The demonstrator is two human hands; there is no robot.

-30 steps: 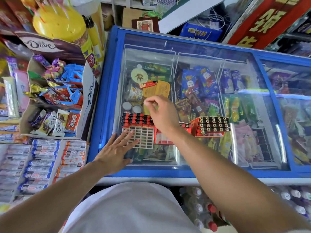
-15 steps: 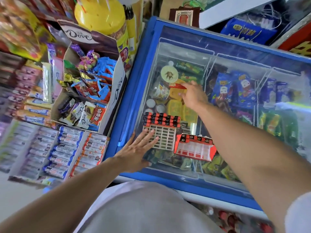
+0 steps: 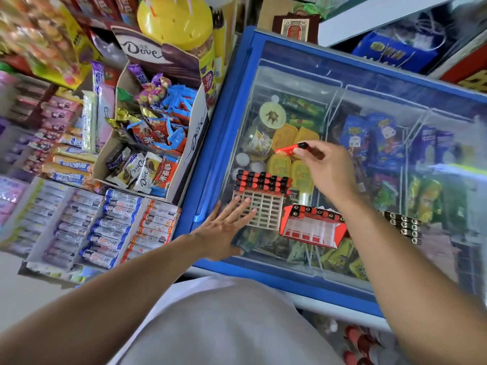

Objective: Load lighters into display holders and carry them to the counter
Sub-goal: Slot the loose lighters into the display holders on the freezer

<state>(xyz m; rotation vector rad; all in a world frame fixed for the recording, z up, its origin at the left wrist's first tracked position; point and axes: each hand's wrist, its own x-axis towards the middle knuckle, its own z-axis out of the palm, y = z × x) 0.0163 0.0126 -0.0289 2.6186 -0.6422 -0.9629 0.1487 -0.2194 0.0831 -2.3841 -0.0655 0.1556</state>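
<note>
A white grid display holder lies on the glass lid of a blue chest freezer. Its far rows hold several red lighters with black caps; the near cells stand bare. My left hand rests flat with straight fingers on the holder's near left corner. My right hand pinches one red lighter above the glass, just beyond the holder. A red lighter box lies to the holder's right, with a second batch of black-capped lighters past my right forearm.
A Dove chocolate display box and rows of candy rolls stand left of the freezer. A yellow jar stands behind them. Ice creams fill the freezer under the glass. Bottles sit low at the right.
My right hand rose from the holder, reached farther over the glass, and now pinches a red lighter. The camera swung left. My left hand stayed on the holder.
</note>
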